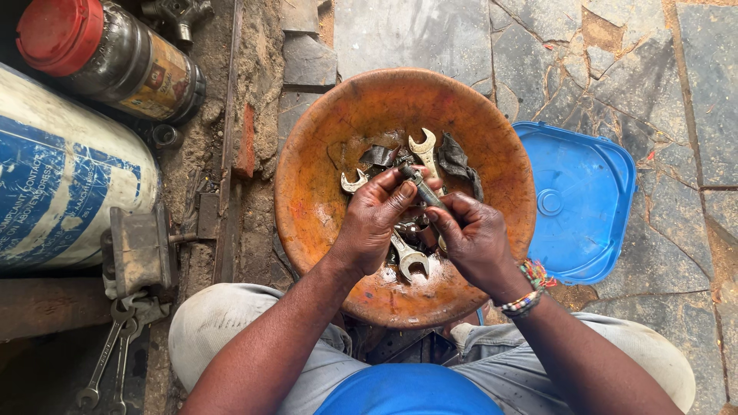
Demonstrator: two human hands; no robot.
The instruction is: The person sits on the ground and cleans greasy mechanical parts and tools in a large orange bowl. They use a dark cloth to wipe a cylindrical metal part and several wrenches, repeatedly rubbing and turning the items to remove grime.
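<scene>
A round orange basin (323,123) sits on the ground between my knees, wet and greasy inside. Both hands hover over its middle, gripping one dark metal rod-like part (419,187). My left hand (375,219) pinches its upper end with thumb and fingers. My right hand (470,238), with beaded bracelets at the wrist, wraps the lower end. Under the hands lie several open-ended spanners: one (423,148) points up, one (354,182) peeks out at the left, one (409,260) lies below. Dark rag scraps (455,159) rest beside them.
A blue plastic lid (584,200) lies right of the basin on cracked stone paving. At left are a blue-and-white drum (61,177), a dark jar with red cap (108,54), a metal block (138,250) and two spanners (111,361) on the dirt.
</scene>
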